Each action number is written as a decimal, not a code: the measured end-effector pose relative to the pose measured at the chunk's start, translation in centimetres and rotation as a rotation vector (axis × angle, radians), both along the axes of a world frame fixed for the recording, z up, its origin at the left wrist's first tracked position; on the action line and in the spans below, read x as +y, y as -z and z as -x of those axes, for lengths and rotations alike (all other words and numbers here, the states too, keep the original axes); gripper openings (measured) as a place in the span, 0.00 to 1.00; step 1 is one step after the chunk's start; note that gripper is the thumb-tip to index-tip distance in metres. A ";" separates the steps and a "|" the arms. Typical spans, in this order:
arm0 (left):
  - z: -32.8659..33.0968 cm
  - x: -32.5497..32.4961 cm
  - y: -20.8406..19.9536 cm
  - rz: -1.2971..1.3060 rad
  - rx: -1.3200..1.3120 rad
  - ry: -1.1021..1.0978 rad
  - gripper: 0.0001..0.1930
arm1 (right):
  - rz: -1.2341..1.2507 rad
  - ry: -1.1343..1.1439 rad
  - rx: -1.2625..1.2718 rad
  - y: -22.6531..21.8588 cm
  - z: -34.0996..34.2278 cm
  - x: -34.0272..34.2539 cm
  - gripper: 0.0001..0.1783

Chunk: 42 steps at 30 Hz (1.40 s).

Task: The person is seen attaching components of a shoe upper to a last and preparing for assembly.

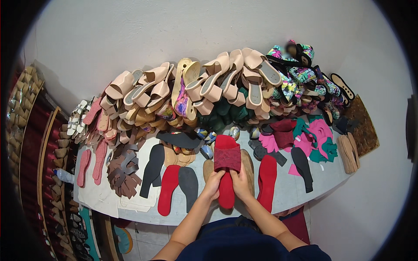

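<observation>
Between my hands I hold a red slipper (227, 145), with a darker red strap across its middle, above the near part of the table. My left hand (212, 185) is closed round its left edge. On the opposite edge, my right hand (240, 184) is closed in the same way, thumb on top just below the strap. Partly hidden behind the slipper are brownish foot-shaped pieces (248, 165). A red sole (169, 190) and a grey sole (188, 185) lie left of my hands; another red sole (266, 182) lies to the right.
Heaped beige heeled sandals (215, 71) and patterned sandals (300, 74) line the table's back. Brown strap pieces (123, 172) lie left, with pink and green cut pieces (320, 137) at the right. A stack of tan soles (348, 152) stands at the right edge. Shelves of shoe forms (61, 152) are at far left.
</observation>
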<state>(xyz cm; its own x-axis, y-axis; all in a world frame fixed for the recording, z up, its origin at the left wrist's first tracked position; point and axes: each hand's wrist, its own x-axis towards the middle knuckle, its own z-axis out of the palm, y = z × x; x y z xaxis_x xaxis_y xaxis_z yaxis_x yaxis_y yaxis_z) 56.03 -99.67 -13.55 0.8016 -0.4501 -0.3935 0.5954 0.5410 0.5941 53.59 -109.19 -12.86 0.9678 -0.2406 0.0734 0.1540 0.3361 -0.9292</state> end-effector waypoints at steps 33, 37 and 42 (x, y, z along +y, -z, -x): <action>0.2 2.2 -2.0 -1.189 -0.784 0.145 0.21 | -0.477 -0.067 0.051 1.8 1.2 0.3 0.26; 3.4 0.4 -1.0 -1.089 -0.851 -0.112 0.26 | -0.341 0.015 0.091 1.9 1.3 -0.6 0.25; 4.2 -1.1 0.0 -0.817 -0.758 -0.022 0.32 | -0.229 -0.055 0.118 0.9 1.7 -0.9 0.25</action>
